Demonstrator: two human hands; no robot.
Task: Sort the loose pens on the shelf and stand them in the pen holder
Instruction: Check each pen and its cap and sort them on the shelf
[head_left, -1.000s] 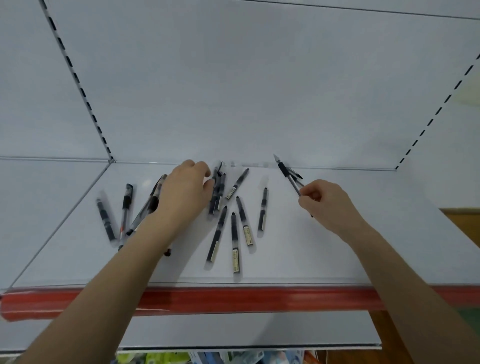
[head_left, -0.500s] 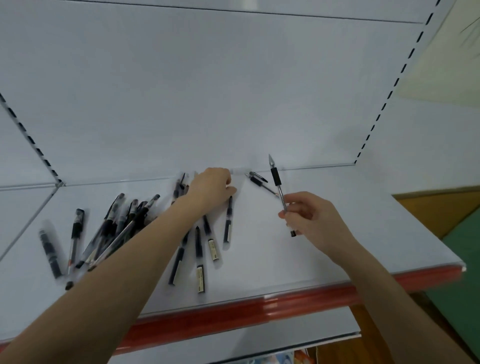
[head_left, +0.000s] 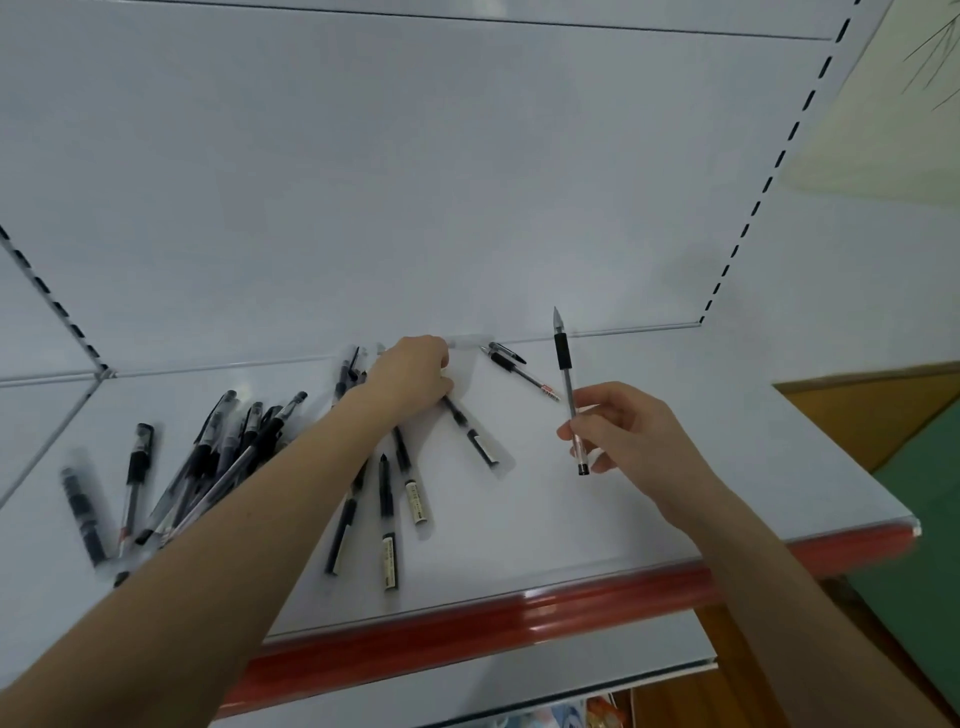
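The task looks barely begun: almost every pen lies flat on the shelf (head_left: 675, 493), and no pen holder is in view, so nothing is seen standing yet.

The right hand (head_left: 631, 431) pinches one clear pen (head_left: 567, 387) between thumb and fingertips near its lower end, the other fingers loosely curled; the pen is lifted off the shelf, nearly upright, tip toward 12 o'clock. The left hand (head_left: 413, 376) reaches to the back of the shelf, fingers curled down over pens there; whether it actually grips one I cannot tell.

At 2 o'clock from the left hand, an uncapped pen (head_left: 519, 373) and a loose cap (head_left: 507, 352) lie near the back wall. At 5 o'clock from it, one pen (head_left: 470, 432) slants away, and a fan of label pens (head_left: 387, 525) lies under the forearm. At 9 o'clock, a blurred pile (head_left: 223, 457) of many pens waits.

Judging by this, sorting and standing nearly all pens remains, and the holder must be found.
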